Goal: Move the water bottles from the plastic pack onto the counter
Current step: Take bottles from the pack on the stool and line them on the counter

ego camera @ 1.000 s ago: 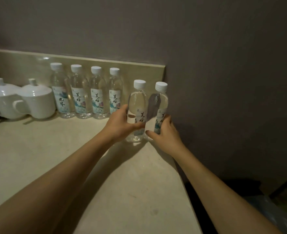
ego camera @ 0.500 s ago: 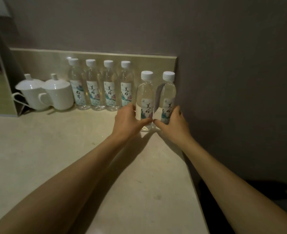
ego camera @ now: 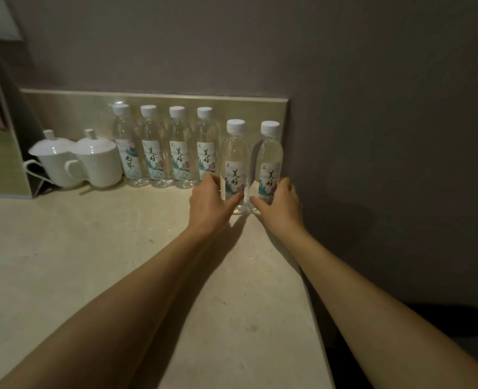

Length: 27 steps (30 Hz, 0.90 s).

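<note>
Left hand (ego camera: 209, 203) wraps one upright bottle (ego camera: 235, 167), right hand (ego camera: 281, 206) grips its neighbour (ego camera: 269, 167). Both stand on the worktop (ego camera: 120, 262), beside four more bottles (ego camera: 164, 148)

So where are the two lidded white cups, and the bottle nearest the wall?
left lidded cup (ego camera: 59, 167), head view, on its white body.
right lidded cup (ego camera: 103, 167), head view, on its front.
bottle nearest the wall (ego camera: 270, 153), head view, on its clear upper body.

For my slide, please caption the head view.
Both hands set two bottles beside four others on the counter.
</note>
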Available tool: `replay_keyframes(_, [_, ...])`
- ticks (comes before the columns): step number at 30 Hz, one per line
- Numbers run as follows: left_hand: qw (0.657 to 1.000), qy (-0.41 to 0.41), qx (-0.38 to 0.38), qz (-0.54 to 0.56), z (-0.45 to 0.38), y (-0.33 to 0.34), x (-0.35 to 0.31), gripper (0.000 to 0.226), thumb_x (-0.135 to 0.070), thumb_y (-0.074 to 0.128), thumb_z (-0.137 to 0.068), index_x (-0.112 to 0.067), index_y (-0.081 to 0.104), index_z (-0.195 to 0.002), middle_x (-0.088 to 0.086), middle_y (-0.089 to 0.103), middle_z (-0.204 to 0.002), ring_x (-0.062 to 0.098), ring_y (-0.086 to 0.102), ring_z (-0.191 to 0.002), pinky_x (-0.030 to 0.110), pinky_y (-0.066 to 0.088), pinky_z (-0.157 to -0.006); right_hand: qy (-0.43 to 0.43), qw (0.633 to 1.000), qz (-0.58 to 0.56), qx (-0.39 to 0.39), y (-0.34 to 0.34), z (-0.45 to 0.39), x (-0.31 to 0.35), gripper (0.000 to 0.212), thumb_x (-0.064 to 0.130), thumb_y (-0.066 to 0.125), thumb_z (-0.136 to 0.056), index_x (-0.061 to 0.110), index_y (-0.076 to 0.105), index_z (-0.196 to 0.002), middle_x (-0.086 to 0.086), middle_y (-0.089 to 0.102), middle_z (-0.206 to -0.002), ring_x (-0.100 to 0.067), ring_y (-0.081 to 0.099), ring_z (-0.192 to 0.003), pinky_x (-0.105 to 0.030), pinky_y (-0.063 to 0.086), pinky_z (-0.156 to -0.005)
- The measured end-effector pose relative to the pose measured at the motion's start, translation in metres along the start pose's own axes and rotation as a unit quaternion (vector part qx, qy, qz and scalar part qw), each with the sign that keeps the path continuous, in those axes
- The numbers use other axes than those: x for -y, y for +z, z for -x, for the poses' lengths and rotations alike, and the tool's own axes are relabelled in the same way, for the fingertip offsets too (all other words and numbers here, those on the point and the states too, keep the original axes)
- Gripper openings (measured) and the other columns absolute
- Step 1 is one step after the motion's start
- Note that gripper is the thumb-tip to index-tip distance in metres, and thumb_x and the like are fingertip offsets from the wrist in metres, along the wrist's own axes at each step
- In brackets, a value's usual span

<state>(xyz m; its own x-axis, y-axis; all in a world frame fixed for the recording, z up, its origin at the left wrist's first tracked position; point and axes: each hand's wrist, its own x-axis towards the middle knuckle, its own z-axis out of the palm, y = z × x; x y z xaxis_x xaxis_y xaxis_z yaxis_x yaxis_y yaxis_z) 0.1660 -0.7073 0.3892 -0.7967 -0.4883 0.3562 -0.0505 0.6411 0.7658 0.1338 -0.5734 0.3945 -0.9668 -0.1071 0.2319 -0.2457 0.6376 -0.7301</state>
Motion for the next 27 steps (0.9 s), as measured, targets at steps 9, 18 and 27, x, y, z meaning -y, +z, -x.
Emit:
replay_keyframes(9, [0.999,-0.015,-0.041,0.027,0.002,0.01,0.003,0.047,-0.041,0.081,-0.077,-0.014,0.057,-0.107,0.003,0.065,-0.101,0.02,0.063,-0.092,0.043,0.057,-0.081,0.018,1.0,-0.001,-0.011,0.005,-0.003,-0.003,0.06,0.034,0.07,-0.084,0.007,0.042,-0.13,-0.012,0.047,-0.132,-0.034,0.052,-0.119,-0.045,0.047,-0.096])
replay_keyframes(18, [0.998,-0.021,-0.051,-0.018,-0.007,0.015,-0.003,0.04,-0.038,0.08,-0.08,-0.015,0.053,-0.099,0.003,0.058,-0.091,0.025,0.059,-0.088,0.039,0.051,-0.076,0.018,1.0,-0.003,-0.019,0.008,-0.018,-0.002,0.057,0.031,0.071,-0.084,0.007,0.045,-0.129,-0.012,0.049,-0.13,-0.032,0.053,-0.118,-0.045,0.047,-0.097])
replay_keyframes(27, [0.997,-0.021,-0.059,-0.034,-0.018,0.022,-0.01,0.043,-0.035,0.075,-0.084,-0.009,0.057,-0.112,0.01,0.068,-0.109,0.03,0.065,-0.101,0.046,0.056,-0.086,0.02,1.0,-0.004,-0.018,0.016,-0.037,0.0,0.055,0.031,0.07,-0.085,0.007,0.044,-0.128,-0.012,0.047,-0.131,-0.034,0.051,-0.12,-0.044,0.045,-0.097])
